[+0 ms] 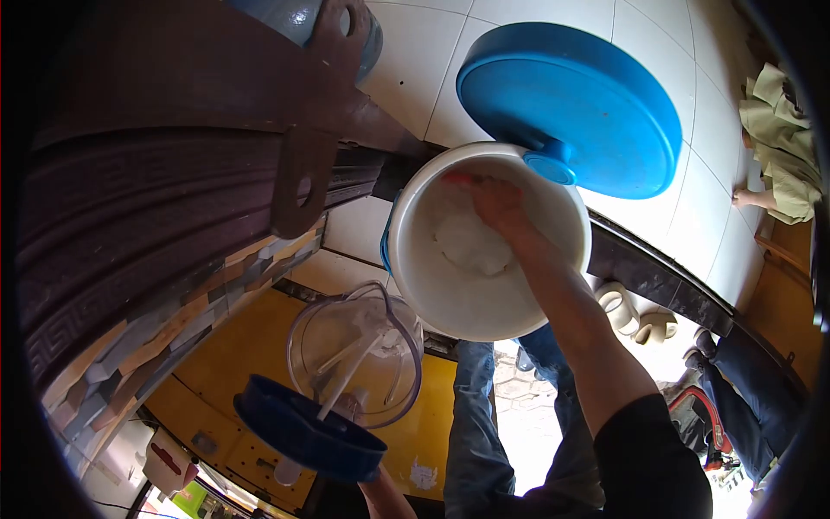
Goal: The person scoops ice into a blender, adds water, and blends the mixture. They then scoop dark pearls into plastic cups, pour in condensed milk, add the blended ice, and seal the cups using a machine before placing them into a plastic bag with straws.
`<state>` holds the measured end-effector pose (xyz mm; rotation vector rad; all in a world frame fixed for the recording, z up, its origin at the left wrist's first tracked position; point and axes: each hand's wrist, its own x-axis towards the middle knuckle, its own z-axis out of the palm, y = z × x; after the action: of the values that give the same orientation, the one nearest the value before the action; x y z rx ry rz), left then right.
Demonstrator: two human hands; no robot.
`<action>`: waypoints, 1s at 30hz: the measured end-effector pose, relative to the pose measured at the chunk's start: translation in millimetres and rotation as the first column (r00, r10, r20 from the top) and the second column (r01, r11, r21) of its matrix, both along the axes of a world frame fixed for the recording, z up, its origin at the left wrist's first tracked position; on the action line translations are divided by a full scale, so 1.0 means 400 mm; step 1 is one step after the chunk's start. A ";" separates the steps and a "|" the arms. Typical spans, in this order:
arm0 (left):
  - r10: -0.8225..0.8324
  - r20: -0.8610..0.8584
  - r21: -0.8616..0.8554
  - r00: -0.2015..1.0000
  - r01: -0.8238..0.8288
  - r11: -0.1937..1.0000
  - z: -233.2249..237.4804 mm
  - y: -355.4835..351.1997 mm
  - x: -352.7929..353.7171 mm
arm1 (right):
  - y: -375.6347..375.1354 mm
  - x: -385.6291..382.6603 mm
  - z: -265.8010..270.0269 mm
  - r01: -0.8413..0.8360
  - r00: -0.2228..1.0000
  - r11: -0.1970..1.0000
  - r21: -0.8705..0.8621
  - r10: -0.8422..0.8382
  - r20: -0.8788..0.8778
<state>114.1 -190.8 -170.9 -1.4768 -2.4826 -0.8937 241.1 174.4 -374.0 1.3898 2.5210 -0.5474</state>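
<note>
My right hand (500,206) reaches into a deep white bucket (406,259), its fingers closed around a small red object (458,178) whose kind I cannot make out. White material (471,242) lies at the bottom of the bucket. To the left, a clear plastic jug (303,346) is tilted, with a white residue and a long pale stick (346,381) inside. A dark blue round lid (303,437) sits in front of the jug, the stick passing by it. My left hand (373,486) is at the lid and jug, most of its fingers hidden behind them.
A large bright blue lid (579,104) with a round knob leans over the bucket's far rim on white tiles (432,52). A brown metal shutter frame (173,95) stands close on the left. At right are beige cups (618,307) and another person's legs (735,406).
</note>
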 end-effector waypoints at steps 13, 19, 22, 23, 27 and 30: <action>-0.004 -0.028 -0.031 1.000 0.003 1.000 -0.008 -0.007 0.013 | 0.011 -0.056 -0.004 -0.092 0.968 0.922 -0.375 0.172 0.184; -0.062 -0.056 0.010 0.997 0.062 0.998 -0.042 0.007 -0.010 | 0.005 0.014 -0.070 -0.014 0.993 0.863 -0.505 0.073 0.098; -0.115 -0.068 0.046 0.991 0.118 0.992 -0.054 0.019 -0.032 | 0.020 0.055 -0.019 -0.051 0.994 0.868 -0.493 -0.001 -0.106; -0.134 -0.073 0.060 0.988 0.138 0.989 -0.054 0.025 -0.039 | 0.025 0.056 0.011 -0.053 0.994 0.875 -0.482 0.000 -0.110; -0.148 0.043 0.118 0.988 0.142 0.983 -0.037 0.023 -0.058 | 0.041 0.051 0.120 -0.089 0.991 0.792 -0.604 0.010 -0.132; 0.112 0.478 0.065 0.871 -0.162 0.985 -0.051 -0.020 -0.052 | 0.060 0.067 0.251 -0.154 0.981 0.702 -0.695 0.024 -0.193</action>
<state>93.3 -198.9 -191.2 -1.1319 -2.7658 -1.4810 268.0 198.3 -273.8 0.9314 2.0713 -1.4795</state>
